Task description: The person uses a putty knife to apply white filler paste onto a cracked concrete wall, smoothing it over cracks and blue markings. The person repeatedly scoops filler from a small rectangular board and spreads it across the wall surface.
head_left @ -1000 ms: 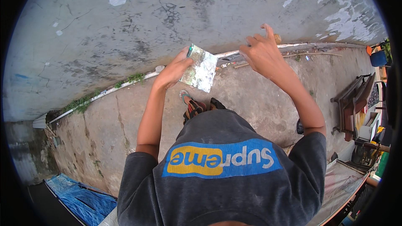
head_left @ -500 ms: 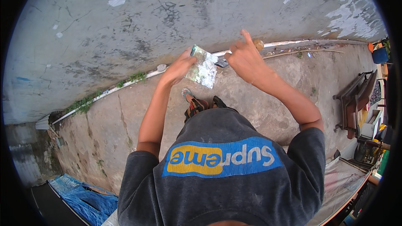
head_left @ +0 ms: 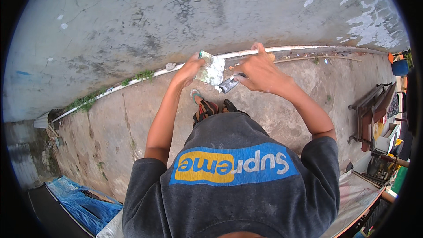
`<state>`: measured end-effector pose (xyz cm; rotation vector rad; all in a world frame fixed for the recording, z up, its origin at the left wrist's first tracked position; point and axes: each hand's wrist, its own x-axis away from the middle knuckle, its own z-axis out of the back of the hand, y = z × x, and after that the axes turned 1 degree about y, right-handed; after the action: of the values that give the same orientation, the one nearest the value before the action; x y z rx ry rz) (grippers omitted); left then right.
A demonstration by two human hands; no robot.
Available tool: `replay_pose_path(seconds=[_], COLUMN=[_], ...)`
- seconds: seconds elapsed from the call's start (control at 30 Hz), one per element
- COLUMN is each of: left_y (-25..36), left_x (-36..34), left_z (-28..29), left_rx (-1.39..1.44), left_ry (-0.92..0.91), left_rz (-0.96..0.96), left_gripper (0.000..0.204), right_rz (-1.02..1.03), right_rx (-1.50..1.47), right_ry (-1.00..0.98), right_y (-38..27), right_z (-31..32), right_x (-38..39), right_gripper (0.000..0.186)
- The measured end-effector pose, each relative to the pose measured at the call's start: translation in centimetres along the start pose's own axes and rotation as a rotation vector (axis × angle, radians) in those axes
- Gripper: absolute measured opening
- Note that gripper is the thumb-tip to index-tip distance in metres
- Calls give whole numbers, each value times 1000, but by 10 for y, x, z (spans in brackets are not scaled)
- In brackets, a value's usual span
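Note:
My left hand (head_left: 188, 71) grips the left edge of a flat, roughly square plate (head_left: 210, 69), smeared with white paste and showing a bit of green at its upper corner. In my right hand (head_left: 263, 72) is a putty knife (head_left: 229, 83) with a wide, dark metal blade. A lump of white paste (head_left: 218, 89) clings to the blade's left end, just below the plate's lower edge. The orange-brown end of what looks like its handle shows behind my right hand, whose index finger points up while the other fingers curl.
A grey, cracked wall (head_left: 145, 22) with white patches rises ahead. Along its foot run a white pipe (head_left: 119, 95), weeds (head_left: 143, 75) and a small stone (head_left: 170, 66). Brown wooden furniture (head_left: 372, 114) and a blue container (head_left: 400, 68) stand right; a blue tarp (head_left: 83, 205) lies lower left.
The putty knife's blade has come down and out from behind the plate, with paste on its end. The plate has tilted, and my right hand has lowered slightly.

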<state>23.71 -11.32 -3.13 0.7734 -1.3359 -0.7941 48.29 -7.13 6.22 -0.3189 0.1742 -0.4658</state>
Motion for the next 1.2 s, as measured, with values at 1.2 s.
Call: replay_pose_path(seconds=[1.2], left_y=[36], left_x=[-132], left_z=[171], left_rx=[-325], left_ry=[-122], left_rz=[122], left_gripper=[44], right_rz=[-916], right_rx=[-955], right_ry=[1456], right_y=[175], right_z=[-85], right_x=[-231], right_gripper=[39])
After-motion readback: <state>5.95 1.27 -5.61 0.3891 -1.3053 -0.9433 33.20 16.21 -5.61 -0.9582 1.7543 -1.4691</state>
